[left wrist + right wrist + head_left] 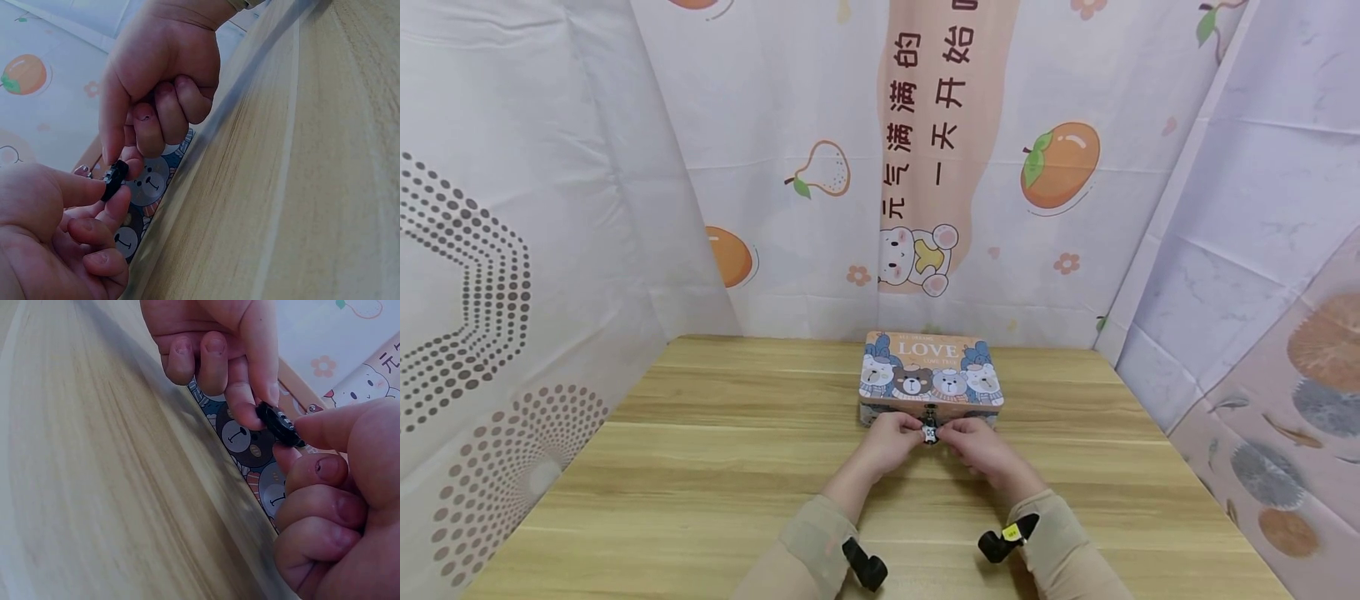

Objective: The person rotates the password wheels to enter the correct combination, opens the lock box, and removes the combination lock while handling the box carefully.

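Padlock: A small black padlock (pixel 930 433) is sitting at the front of the tin box, at six o'clock from its lid, just below the clasp (pixel 931 412). Whether it is hanging in this clasp, I am not able to tell.
Left hand: From the nine o'clock side, the left hand (pixel 887 443) is holding the padlock in a narrow pinch of thumb and forefinger.
Right hand: From the three o'clock side, the right hand (pixel 987 450) is pinching the same padlock, also narrowly; its other fingers are curling toward the palm.
Tin box: The tin box (pixel 932 371) is lying closed on the wooden table (pixel 737 467), at twelve o'clock from the person, and its lid is showing bears and the word LOVE.
Sleeves: Two beige sleeves (pixel 820 533) are covering the forearms.
Cloth: At twelve o'clock, behind the table, a white cloth (pixel 760 92) is hanging, showing fruits and Chinese writing.
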{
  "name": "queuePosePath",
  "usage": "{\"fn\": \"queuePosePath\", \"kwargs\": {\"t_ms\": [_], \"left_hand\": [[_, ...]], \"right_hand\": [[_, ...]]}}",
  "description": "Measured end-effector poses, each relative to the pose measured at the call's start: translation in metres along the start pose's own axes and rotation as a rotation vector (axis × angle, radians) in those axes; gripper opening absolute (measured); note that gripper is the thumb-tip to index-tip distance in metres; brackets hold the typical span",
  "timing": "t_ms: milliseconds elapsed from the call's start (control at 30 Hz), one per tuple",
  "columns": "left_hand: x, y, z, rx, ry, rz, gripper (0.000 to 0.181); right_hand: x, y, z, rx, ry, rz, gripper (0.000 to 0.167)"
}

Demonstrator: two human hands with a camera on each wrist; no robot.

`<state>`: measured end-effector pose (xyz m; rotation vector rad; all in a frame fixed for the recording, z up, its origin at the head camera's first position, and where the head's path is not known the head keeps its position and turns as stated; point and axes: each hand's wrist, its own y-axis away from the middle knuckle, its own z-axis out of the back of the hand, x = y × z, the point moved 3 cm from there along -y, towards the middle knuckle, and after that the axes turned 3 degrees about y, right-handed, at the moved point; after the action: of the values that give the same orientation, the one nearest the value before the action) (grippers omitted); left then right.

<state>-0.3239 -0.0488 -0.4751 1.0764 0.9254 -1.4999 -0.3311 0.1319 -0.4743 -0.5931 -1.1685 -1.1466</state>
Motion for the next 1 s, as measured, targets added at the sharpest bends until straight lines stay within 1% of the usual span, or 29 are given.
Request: {"fn": "queuePosePath", "kwargs": {"t_ms": [200, 300, 567, 800, 1000], "left_hand": [[0.002, 0.0001, 0.0005, 0.006, 0.035, 0.022, 0.014], [0.0014, 0.0003, 0.001, 0.009, 0.045, 0.018, 0.015], [0.0019, 0.0, 0.0008, 0.014, 0.039, 0.006, 0.014], [0.0019, -0.0007, 0.0011, 0.006, 0.019, -0.021, 0.013], [0.0033, -0.0014, 0.0009, 0.004, 0.013, -0.02, 0.011]], "right_hand": [[0.0001, 0.0005, -0.0014, 0.0, -0.007, -0.001, 0.029], [0.0004, 0.0007, -0.0018, -0.003, -0.004, -0.006, 0.029], [0.0012, 0.0016, -0.0019, -0.003, -0.013, -0.013, 0.03], [0.0001, 0.0011, -0.0027, -0.006, -0.021, -0.01, 0.03], [-0.0021, -0.0015, -0.0048, -0.014, -0.02, -0.017, 0.029]]}}
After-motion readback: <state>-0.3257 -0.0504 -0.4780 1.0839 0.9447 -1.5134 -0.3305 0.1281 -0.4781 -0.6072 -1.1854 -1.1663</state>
